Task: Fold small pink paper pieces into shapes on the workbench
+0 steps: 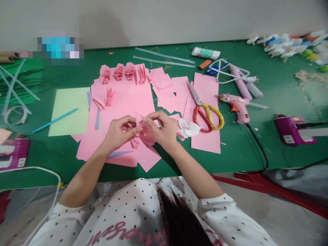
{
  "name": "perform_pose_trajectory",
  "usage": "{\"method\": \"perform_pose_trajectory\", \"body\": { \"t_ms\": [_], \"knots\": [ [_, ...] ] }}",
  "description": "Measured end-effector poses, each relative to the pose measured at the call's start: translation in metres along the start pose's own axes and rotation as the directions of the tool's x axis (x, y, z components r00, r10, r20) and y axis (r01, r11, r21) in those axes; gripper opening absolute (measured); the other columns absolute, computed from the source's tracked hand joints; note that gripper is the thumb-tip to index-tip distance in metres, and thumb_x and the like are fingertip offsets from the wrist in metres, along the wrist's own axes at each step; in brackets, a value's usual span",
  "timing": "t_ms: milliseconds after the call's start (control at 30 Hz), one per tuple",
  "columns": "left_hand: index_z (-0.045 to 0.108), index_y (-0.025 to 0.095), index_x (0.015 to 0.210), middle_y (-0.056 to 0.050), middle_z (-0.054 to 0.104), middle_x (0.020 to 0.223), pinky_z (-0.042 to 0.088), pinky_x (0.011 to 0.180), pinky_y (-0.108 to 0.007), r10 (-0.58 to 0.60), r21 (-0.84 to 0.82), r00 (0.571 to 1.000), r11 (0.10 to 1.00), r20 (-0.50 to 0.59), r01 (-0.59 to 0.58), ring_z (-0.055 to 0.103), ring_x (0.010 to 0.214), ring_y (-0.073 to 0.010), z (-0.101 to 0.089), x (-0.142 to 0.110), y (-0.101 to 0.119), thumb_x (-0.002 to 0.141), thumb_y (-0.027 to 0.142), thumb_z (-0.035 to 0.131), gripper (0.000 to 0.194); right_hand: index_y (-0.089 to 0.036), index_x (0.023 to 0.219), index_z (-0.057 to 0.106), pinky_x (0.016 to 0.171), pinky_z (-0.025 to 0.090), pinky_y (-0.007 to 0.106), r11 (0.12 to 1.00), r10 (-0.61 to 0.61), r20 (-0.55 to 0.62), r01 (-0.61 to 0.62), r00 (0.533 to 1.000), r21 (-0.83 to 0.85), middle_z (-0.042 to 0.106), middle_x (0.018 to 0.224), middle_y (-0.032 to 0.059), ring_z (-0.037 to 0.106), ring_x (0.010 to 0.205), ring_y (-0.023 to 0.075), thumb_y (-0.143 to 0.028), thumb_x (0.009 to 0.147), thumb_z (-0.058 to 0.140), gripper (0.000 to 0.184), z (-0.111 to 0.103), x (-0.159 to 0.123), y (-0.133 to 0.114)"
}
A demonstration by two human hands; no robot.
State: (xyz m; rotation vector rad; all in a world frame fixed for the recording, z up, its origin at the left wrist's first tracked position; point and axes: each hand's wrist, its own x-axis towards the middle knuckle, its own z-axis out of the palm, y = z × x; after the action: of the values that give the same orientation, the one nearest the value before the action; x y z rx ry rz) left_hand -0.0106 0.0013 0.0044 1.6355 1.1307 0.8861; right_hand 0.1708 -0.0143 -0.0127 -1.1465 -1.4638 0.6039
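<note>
Near the far edge of your green tabletop [238, 150], you have a white-and-green cylindrical tube [205, 53] and, well to its left, two brown hollow tubes [9, 55]. Toward the near edge, on your right, sits a magenta plastic box [288, 129].

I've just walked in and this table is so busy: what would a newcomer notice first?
First, the pink paper stack on the green table, with folded pink pieces along its far edge. Over its near part, the left hand and right hand hold a small pink paper piece. To their right lie red-and-yellow-handled scissors, then a pink glue gun.
</note>
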Motion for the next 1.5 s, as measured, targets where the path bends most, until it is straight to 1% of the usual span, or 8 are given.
{"method": "perform_pose_trajectory", "body": {
  "t_ms": [133,233,367,700,933,1133,1333,1500],
  "knots": [
    [0.076,0.019,0.080,-0.004,0.075,0.075,0.054,0.063,-0.024,-0.025,-0.033,0.999,0.999,-0.046,0.023,0.067,0.067,-0.0140,0.001,-0.001,-0.001,0.084,0.042,0.078,0.024,-0.024,0.091,0.070,0.070,0.061,0.030,0.997,-0.078,0.006,0.078,0.997,0.025,0.075,0.081,0.0000,0.071,0.073,0.0148,-0.040,0.091,0.072,0.016,0.000,-0.002,0.000],
    [0.081,0.022,0.089,-0.006,0.080,0.088,0.059,0.075,-0.029,0.000,-0.092,0.996,0.996,-0.094,-0.008,0.072,0.080,-0.0182,0.001,-0.002,-0.001,0.082,0.040,0.080,0.019,-0.025,0.105,0.070,0.077,0.062,0.034,0.994,-0.097,0.051,0.095,0.994,0.047,0.077,0.091,0.0016,0.073,0.081,0.0168,-0.043,0.087,0.075,0.025,0.000,-0.001,0.002],
    [0.083,0.024,0.089,-0.005,0.081,0.089,0.060,0.079,-0.032,0.019,-0.113,0.995,0.993,-0.103,-0.030,0.073,0.081,-0.0194,0.001,-0.003,-0.002,0.080,0.035,0.081,0.014,-0.026,0.092,0.074,0.077,0.060,0.035,0.977,-0.212,0.114,0.207,0.971,0.057,0.077,0.087,0.0016,0.072,0.082,0.0171,-0.033,0.091,0.071,0.007,-0.002,0.002,0.005],
    [0.083,0.027,0.089,-0.003,0.078,0.082,0.055,0.071,-0.029,0.047,-0.091,0.994,0.994,-0.098,-0.056,0.070,0.075,-0.0165,0.001,-0.003,-0.005,0.080,0.035,0.083,0.013,-0.025,0.080,0.073,0.068,0.058,0.032,0.982,-0.171,0.077,0.164,0.982,0.093,0.075,0.077,0.0004,0.069,0.071,0.0150,-0.035,0.090,0.073,0.014,-0.002,0.004,-0.002],
    [0.078,0.021,0.079,-0.004,0.076,0.080,0.053,0.069,-0.028,0.033,-0.043,0.997,0.998,-0.074,-0.036,0.067,0.072,-0.0153,0.001,-0.002,0.001,0.083,0.041,0.080,0.021,-0.024,0.069,0.065,0.066,0.055,0.033,0.995,-0.057,0.096,0.049,0.994,0.082,0.070,0.070,-0.0002,0.065,0.068,0.0148,-0.045,0.092,0.069,0.031,-0.001,0.004,-0.003],
    [0.069,0.017,0.076,0.000,0.068,0.069,0.050,0.060,-0.023,0.046,-0.048,0.999,0.998,-0.025,-0.047,0.061,0.061,-0.0107,0.002,-0.002,0.001,0.088,0.036,0.074,0.023,-0.022,0.062,0.059,0.059,0.048,0.030,0.973,0.110,0.112,-0.130,0.988,0.192,0.060,0.063,-0.0023,0.054,0.060,0.0120,-0.053,0.084,0.075,0.041,-0.001,0.005,-0.003],
    [0.066,0.017,0.074,0.001,0.064,0.067,0.049,0.058,-0.022,0.027,-0.141,1.000,0.990,-0.005,-0.028,0.059,0.059,-0.0094,0.003,-0.003,0.000,0.089,0.032,0.072,0.023,-0.020,0.063,0.059,0.057,0.043,0.026,0.890,0.291,0.173,-0.333,0.941,0.312,0.054,0.062,-0.0035,0.048,0.059,0.0100,-0.058,0.075,0.080,0.045,0.000,0.008,-0.006],
    [0.066,0.017,0.076,0.000,0.064,0.069,0.051,0.059,-0.023,0.001,-0.180,1.000,0.984,-0.007,-0.002,0.060,0.060,-0.0101,0.002,-0.003,-0.005,0.088,0.034,0.074,0.023,-0.019,0.069,0.060,0.056,0.040,0.025,0.832,0.330,0.263,-0.411,0.906,0.372,0.054,0.065,-0.0039,0.047,0.059,0.0094,-0.059,0.076,0.079,0.044,0.000,0.009,-0.005]
  ]
}}
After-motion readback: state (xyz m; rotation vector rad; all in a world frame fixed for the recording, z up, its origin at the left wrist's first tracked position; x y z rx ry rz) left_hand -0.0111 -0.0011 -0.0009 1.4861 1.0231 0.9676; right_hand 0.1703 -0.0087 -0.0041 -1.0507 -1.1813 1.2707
